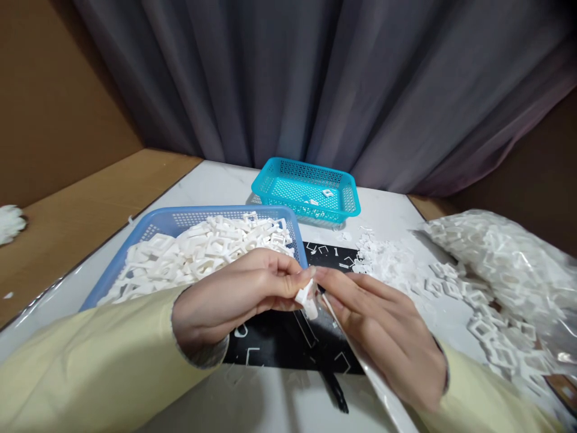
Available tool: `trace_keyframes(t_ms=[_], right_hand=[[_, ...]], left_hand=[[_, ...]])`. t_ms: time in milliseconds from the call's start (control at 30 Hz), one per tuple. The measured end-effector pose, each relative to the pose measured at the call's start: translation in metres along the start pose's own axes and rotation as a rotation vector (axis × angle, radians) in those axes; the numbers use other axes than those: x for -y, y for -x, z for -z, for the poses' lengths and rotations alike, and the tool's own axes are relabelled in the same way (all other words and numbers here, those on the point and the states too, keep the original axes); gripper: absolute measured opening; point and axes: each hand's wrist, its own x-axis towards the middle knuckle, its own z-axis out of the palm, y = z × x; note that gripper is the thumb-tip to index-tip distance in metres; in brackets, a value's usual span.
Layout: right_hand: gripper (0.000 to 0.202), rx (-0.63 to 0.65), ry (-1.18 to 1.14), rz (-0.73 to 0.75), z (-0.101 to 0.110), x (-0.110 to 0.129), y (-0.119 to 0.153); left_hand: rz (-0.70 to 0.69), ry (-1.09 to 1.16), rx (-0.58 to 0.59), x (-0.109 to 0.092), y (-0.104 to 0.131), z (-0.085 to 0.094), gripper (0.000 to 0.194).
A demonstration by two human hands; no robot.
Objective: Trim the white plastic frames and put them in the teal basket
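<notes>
My left hand (234,294) and my right hand (383,331) meet over a black mat (279,343), both pinching one small white plastic frame piece (308,299) between fingertips. My right hand also holds a thin, flat blade-like tool (374,379) that runs down toward the lower right. A blue basket (180,219) heaped with white square frame pieces sits just behind my left hand.
A smaller teal basket (306,192) with a few white pieces stands farther back. Loose white scraps (387,261) lie right of the mat. A clear plastic bag of frame pieces (505,264) spills on the right. Grey curtain behind; brown cardboard on both sides.
</notes>
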Motion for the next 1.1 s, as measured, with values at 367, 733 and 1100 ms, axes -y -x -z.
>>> trace_keyframes(t_ms=[367, 733, 1100], right_hand=[[0.018, -0.228, -0.184, -0.460, 0.022, -0.005, -0.002], [0.018, -0.010, -0.440, -0.504, 0.028, 0.003, -0.009], [0.019, -0.006, -0.499, -0.558, 0.029, 0.005, -0.007]], left_hand=[[-0.066, -0.342, -0.059, 0.005, 0.005, -0.004, 0.017], [-0.150, -0.375, -0.084, 0.001, 0.007, -0.005, 0.014], [-0.142, -0.373, -0.085, 0.000, 0.007, -0.004, 0.014]])
